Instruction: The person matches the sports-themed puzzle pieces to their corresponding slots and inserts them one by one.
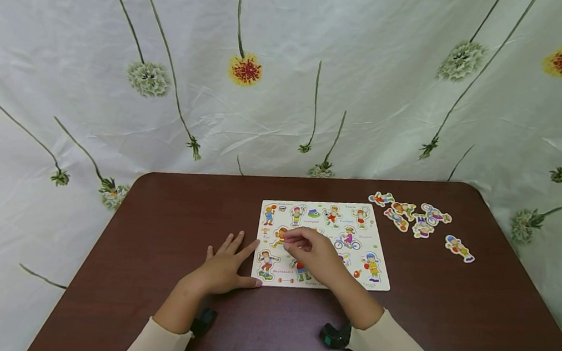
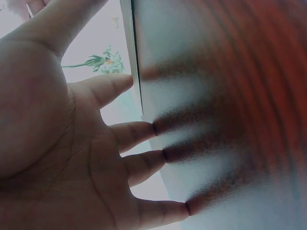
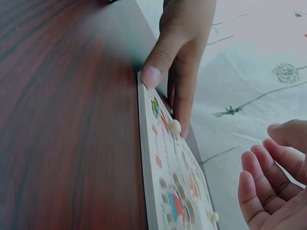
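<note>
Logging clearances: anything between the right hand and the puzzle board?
Nothing visible: the right wrist view shows open space between the right hand and the puzzle board; small knobs stand up from the board. The left hand is at the board's left edge, the loose pieces off its far right corner; neither blocks the gap.

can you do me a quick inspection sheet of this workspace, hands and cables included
Surface: dark wood-grain table, glossy
Job's things: picture board lying flat; six loose figure pieces to its right, one apart from the rest
Clutter: nothing seen
Hands: left hand spread, thumb on the board's near left corner; right hand over the board, fingers loosely curled, no piece seen in it
Cables: nothing seen; dark device at the right wrist
Surroundings: pale flower-print cloth behind the table
</note>
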A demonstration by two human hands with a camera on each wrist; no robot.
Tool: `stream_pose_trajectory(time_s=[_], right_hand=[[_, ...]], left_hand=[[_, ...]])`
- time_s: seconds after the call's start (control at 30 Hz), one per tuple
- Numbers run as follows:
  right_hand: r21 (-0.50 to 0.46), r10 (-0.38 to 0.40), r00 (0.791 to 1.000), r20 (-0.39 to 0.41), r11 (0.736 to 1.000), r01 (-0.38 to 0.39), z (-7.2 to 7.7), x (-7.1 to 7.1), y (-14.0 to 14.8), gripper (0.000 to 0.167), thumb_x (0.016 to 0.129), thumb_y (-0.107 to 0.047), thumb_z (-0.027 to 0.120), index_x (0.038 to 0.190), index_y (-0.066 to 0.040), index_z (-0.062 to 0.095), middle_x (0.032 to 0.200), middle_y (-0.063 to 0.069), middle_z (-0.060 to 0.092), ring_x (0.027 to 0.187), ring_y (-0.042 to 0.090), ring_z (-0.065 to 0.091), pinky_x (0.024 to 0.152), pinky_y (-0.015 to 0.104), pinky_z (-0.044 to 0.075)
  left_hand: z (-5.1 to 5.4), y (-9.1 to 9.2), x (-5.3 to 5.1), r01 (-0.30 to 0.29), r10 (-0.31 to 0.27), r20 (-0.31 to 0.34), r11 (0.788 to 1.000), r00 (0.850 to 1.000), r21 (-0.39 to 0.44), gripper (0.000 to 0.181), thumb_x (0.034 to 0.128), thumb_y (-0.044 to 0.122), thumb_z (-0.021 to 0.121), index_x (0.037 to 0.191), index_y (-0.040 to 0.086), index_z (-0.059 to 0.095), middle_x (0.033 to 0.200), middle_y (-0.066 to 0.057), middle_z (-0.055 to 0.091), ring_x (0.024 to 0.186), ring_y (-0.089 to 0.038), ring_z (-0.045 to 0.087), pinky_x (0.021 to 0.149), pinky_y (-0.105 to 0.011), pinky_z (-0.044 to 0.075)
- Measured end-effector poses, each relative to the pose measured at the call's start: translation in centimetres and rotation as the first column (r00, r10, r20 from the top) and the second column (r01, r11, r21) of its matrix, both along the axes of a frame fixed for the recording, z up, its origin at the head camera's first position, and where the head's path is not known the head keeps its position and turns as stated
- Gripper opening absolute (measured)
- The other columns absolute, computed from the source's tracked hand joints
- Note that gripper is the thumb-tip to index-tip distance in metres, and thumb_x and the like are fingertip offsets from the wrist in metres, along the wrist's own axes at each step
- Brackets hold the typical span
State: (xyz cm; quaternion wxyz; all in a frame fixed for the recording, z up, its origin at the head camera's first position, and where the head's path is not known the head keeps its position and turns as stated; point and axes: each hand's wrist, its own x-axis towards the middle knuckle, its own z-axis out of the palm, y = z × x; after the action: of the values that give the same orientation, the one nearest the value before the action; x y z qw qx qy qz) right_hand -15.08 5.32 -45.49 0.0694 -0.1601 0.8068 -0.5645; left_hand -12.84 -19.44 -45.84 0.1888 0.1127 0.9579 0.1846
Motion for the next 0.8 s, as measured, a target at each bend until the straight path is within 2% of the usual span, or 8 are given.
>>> stream_pose_trajectory(time_s=[0.33, 0.63, 0.8], right_hand=[[-0.030, -0.073, 0.997, -0.008, 0.997, 0.073, 0.1, -0.2, 2.3, 0.026, 0.096, -0.019, 0.071, 0.118, -0.005, 0.071, 0.104, 0.009, 0.073, 0.094, 0.018, 0.068, 0.082, 0.022, 0.054], [-0.033, -0.144, 0.990, 0.012, 0.989, 0.144, 0.1, -0.3, 4.6, 0.026, 0.097, -0.023, 0.070, 0.118, -0.008, 0.071, 0.105, 0.007, 0.071, 0.092, 0.016, 0.065, 0.080, 0.020, 0.053], [-0.023, -0.184, 0.983, 0.009, 0.983, 0.184, 0.0, -0.3, 6.1, 0.028, 0.098, -0.022, 0.069, 0.121, -0.006, 0.070, 0.106, 0.008, 0.070, 0.092, 0.013, 0.064, 0.080, 0.019, 0.052]], left_hand=[[0.2, 0.0, 0.1, -0.004, 0.004, 0.002, 1.000, 1.000, 0.015, 0.095, 0.0843, 0.057, 0.076, 0.161, 0.026, 0.030, 0.170, -0.020, 0.010, 0.158, -0.043, 0.005, 0.113, -0.081, 0.006], [0.0, 0.0, 0.1, -0.001, 0.001, -0.001, 1.000, 1.000, 0.015, 0.095, 0.0844, 0.058, 0.075, 0.161, 0.027, 0.028, 0.170, -0.019, 0.009, 0.158, -0.042, 0.004, 0.113, -0.081, 0.006], [0.0, 0.0, 0.1, -0.004, 0.004, 0.000, 1.000, 1.000, 0.013, 0.095, 0.0841, 0.058, 0.076, 0.161, 0.027, 0.029, 0.170, -0.019, 0.009, 0.158, -0.042, 0.004, 0.113, -0.080, 0.006]])
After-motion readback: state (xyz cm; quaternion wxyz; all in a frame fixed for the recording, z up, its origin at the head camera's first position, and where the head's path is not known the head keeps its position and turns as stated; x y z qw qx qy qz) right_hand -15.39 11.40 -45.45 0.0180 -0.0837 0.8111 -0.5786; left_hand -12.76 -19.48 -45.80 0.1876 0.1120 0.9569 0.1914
